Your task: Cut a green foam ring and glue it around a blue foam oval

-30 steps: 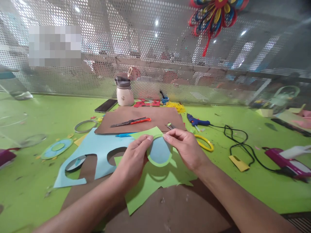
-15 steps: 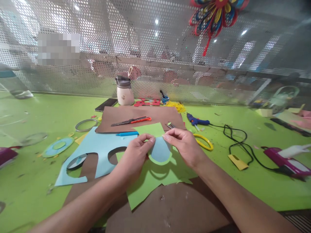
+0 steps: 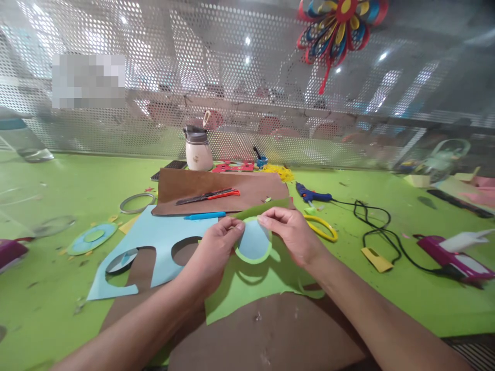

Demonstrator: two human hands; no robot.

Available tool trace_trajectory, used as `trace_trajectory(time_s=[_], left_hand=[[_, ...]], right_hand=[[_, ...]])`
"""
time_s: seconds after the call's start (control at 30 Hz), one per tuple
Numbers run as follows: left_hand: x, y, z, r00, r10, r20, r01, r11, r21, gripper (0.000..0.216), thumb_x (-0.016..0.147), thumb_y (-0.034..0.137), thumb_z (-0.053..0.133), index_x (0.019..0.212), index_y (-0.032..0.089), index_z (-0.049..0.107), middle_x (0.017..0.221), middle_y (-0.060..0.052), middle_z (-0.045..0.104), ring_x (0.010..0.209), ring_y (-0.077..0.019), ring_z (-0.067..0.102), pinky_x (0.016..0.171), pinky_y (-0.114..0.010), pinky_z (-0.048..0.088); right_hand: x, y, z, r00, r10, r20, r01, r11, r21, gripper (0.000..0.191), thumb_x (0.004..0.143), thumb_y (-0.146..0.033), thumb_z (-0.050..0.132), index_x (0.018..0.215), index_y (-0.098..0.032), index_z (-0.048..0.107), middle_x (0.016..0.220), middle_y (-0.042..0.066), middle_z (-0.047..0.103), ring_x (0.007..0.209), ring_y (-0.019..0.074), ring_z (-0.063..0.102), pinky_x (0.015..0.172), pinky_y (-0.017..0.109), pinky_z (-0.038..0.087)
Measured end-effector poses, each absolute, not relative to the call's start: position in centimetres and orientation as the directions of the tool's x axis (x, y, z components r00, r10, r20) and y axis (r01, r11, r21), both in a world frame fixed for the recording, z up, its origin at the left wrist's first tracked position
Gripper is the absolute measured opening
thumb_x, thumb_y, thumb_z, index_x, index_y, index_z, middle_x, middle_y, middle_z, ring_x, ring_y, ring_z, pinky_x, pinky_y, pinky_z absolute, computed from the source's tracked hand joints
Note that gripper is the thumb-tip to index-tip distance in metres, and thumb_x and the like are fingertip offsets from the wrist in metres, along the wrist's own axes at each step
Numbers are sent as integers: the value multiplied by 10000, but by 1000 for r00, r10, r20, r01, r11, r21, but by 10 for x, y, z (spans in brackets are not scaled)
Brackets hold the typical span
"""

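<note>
Between my two hands is a round light-blue paper disc [image 3: 254,241] with a pale green rim, tilted toward me. My left hand [image 3: 216,245] pinches its upper left edge with thumb and fingertips. On the upper right edge, my right hand [image 3: 292,232] is closed in a similar pinch. Under the disc spreads a green paper sheet [image 3: 240,296] with cut edges, casting back the disc's curved shadow. To the left lies a light-blue sheet [image 3: 166,226] with round cut-outs and a blue pen [image 3: 204,216] on it.
An orange-handled cutter [image 3: 228,194] rests on brown paper [image 3: 216,183]. Behind stands a white bottle [image 3: 198,154]. Rightward are a yellow ring [image 3: 323,229], a blue glue gun [image 3: 313,193] with its cord, and a purple device [image 3: 452,257]. A blue-green paper ring [image 3: 93,238] lies left.
The green sheet has shifted and turned beneath my hands, its far part now raised and shaded. The disc stays pinched at nearly the same place. The view has moved slightly.
</note>
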State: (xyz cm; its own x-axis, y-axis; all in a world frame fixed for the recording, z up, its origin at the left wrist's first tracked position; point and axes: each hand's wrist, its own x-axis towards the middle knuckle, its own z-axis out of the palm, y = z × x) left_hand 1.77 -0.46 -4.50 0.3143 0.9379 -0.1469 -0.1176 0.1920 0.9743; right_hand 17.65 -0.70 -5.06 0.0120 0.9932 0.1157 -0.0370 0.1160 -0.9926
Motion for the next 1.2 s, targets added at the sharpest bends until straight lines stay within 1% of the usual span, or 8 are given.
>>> trace_trajectory(time_s=[0.13,0.27,0.37,0.5,0.67,0.93,1.07,1.2], left_hand=[[17,0,-52,274,949,-158,-90,189,978,193,778,364,582,758,173,563,694,3,558,644,-129,486,611,-251,365],[17,5,-56,228,955,-192,-141,227,964,163,746,328,614,744,171,570,672,9,550,632,-133,498,599,-250,379],[16,9,-56,221,953,-207,-214,255,943,140,721,283,632,696,167,557,627,15,536,583,-124,492,554,-235,379],[12,17,-58,207,957,-203,-262,254,931,122,713,238,622,655,163,545,587,17,518,530,-116,485,495,-220,382],[8,26,-60,179,957,-229,-302,275,913,65,701,151,591,657,151,543,601,-10,543,530,-139,529,485,-249,454],[10,36,-63,112,958,-265,-361,288,887,107,681,60,542,655,164,538,657,-62,614,603,-207,612,507,-337,542],[10,40,-67,111,954,-278,-357,300,885,107,676,48,572,667,153,560,661,-77,634,620,-219,621,499,-338,547],[9,43,-68,158,940,-302,-333,339,880,103,746,106,597,848,101,610,833,-104,656,712,-213,627,590,-351,545]], right_hand=[[182,0,-55,66,985,162,64,158,-985,209,772,-355,616,717,-158,657,606,-18,601,565,129,535,573,273,441],[198,11,-64,139,966,218,239,180,-954,153,804,-301,611,797,-154,654,646,-17,613,639,153,585,638,300,472],[213,24,-71,112,970,216,373,160,-914,133,853,-257,592,904,-141,635,786,4,649,724,162,625,676,337,508],[229,39,-79,76,978,193,542,122,-831,214,889,-270,558,1066,-153,586,1060,57,627,870,193,630,743,390,525],[230,43,-86,-35,994,107,695,101,-712,247,892,-269,555,1115,-165,568,1118,68,608,905,204,625,758,401,526],[218,38,-78,-141,989,39,854,141,-501,253,897,-273,545,1130,-177,563,1151,73,594,937,211,614,784,414,516],[223,11,-60,-271,963,2,872,246,-423,229,901,-275,539,1104,-177,576,1124,68,609,905,198,623,769,398,522],[228,-52,-47,-402,915,15,857,382,-345,246,865,-314,582,1064,-172,607,1101,70,627,1016,237,582,875,459,454]])
